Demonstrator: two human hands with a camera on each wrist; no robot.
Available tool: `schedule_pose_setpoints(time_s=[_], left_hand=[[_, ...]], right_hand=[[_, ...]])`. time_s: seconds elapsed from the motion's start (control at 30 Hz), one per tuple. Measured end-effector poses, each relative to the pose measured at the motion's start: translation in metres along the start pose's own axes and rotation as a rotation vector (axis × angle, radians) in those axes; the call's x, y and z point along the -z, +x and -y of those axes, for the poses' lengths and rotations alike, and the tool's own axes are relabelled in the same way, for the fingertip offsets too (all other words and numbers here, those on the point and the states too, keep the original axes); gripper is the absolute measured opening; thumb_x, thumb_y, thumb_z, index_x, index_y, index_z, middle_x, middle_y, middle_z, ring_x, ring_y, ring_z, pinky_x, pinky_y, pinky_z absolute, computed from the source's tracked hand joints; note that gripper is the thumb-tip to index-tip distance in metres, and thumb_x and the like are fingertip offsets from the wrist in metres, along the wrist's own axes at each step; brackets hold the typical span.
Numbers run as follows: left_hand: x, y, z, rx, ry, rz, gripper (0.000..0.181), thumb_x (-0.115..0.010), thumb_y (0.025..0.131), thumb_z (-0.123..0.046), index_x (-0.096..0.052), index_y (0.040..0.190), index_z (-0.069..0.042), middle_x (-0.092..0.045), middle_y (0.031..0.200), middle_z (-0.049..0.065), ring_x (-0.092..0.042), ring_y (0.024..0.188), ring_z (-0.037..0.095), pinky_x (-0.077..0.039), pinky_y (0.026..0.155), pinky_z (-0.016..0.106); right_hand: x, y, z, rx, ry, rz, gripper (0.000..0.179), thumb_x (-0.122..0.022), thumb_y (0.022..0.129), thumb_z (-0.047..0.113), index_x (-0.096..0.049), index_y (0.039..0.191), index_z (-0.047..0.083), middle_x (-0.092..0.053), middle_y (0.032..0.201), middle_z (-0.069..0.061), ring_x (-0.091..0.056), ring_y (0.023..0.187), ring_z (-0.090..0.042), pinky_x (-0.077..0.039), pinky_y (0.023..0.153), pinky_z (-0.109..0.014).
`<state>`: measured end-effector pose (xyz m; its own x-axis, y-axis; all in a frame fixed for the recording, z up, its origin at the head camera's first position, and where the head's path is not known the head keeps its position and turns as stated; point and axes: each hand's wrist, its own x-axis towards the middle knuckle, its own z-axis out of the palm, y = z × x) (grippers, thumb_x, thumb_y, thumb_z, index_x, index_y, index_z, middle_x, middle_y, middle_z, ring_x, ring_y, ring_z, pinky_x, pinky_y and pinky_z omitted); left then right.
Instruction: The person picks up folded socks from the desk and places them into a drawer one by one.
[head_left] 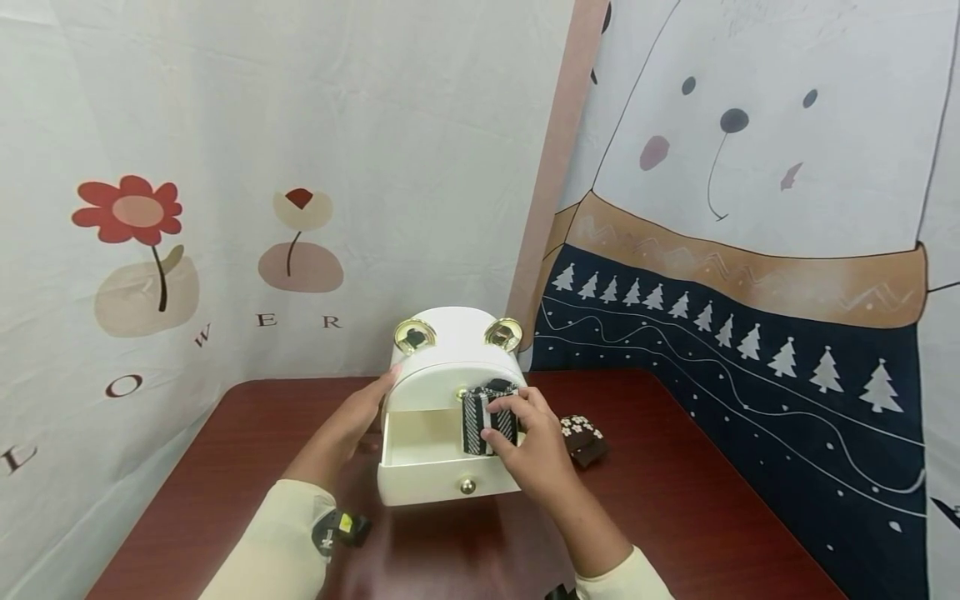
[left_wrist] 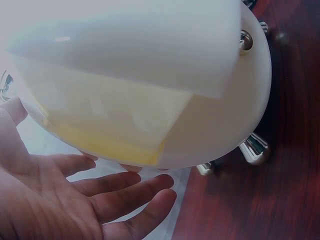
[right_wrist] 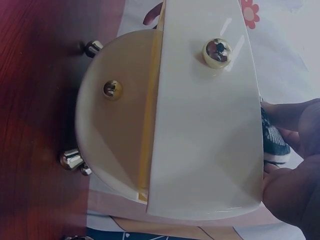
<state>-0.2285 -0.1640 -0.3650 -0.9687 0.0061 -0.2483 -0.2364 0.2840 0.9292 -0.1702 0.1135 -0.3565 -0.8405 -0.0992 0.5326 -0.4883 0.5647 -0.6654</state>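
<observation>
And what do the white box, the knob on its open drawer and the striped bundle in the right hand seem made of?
White box: probably glossy plastic, smooth with highlights; painted wood possible. Knob: polished golden metal or plated plastic, given mirror-like reflections. Striped bundle: likely matte fabric, given its knit-like pattern.

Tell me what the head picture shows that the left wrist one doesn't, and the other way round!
Only the head view shows the striped bundle, the flowery brown bundle and the red printed flower.

Only the left wrist view shows shiny feet on the white box.

Both show the box, its open drawer, the left hand and the dark red table.
</observation>
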Motion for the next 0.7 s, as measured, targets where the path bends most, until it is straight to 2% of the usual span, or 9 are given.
schedule_pose_setpoints(time_s=[0.1, 0.33, 0.53, 0.6, 0.7], left_hand=[[0.001, 0.000, 0.000, -0.002, 0.010, -0.005, 0.096, -0.037, 0.098, -0.091, -0.067, 0.137, -0.009, -0.078, 0.117, 0.016, -0.074, 0.100, 0.028, -0.053, 0.078, 0.040], [0.001, 0.002, 0.000, -0.019, -0.009, 0.007, 0.091, -0.038, 0.100, -0.090, -0.070, 0.127, -0.008, -0.077, 0.110, 0.015, -0.073, 0.094, 0.026, -0.053, 0.073, 0.039], [0.000, 0.003, 0.001, -0.022, -0.021, 0.007, 0.090, -0.039, 0.099, -0.090, -0.072, 0.122, -0.009, -0.079, 0.103, 0.013, -0.074, 0.089, 0.024, -0.054, 0.070, 0.038], [0.000, 0.003, 0.001, -0.019, -0.018, 0.003, 0.091, -0.039, 0.099, -0.090, -0.072, 0.123, -0.009, -0.080, 0.102, 0.012, -0.075, 0.088, 0.023, -0.054, 0.070, 0.038], [0.000, 0.002, 0.001, -0.017, -0.015, 0.001, 0.091, -0.039, 0.100, -0.089, -0.071, 0.126, -0.008, -0.080, 0.104, 0.013, -0.075, 0.090, 0.024, -0.054, 0.071, 0.038]], right_hand=[[0.000, 0.002, 0.000, 0.005, -0.013, 0.047, 0.027, -0.090, 0.088, 0.003, -0.079, 0.108, 0.017, -0.066, 0.119, -0.004, -0.064, 0.115, -0.023, -0.055, 0.097, -0.043], [0.000, 0.008, -0.002, 0.063, -0.061, 0.260, 0.019, -0.078, 0.096, -0.003, -0.076, 0.100, 0.016, -0.067, 0.116, -0.003, -0.065, 0.114, -0.022, -0.057, 0.099, -0.047], [0.000, 0.018, 0.001, 0.179, -0.091, 0.437, 0.022, -0.065, 0.099, -0.009, -0.074, 0.094, 0.010, -0.070, 0.104, -0.001, -0.064, 0.103, -0.017, -0.056, 0.093, -0.036], [0.000, 0.020, 0.003, 0.192, -0.106, 0.474, 0.024, -0.062, 0.100, -0.011, -0.074, 0.094, 0.009, -0.070, 0.099, -0.001, -0.063, 0.098, -0.015, -0.055, 0.090, -0.032], [-0.001, 0.021, 0.004, 0.194, -0.137, 0.479, 0.022, -0.061, 0.102, -0.010, -0.075, 0.099, 0.007, -0.075, 0.103, -0.003, -0.067, 0.101, -0.017, -0.057, 0.091, -0.035]])
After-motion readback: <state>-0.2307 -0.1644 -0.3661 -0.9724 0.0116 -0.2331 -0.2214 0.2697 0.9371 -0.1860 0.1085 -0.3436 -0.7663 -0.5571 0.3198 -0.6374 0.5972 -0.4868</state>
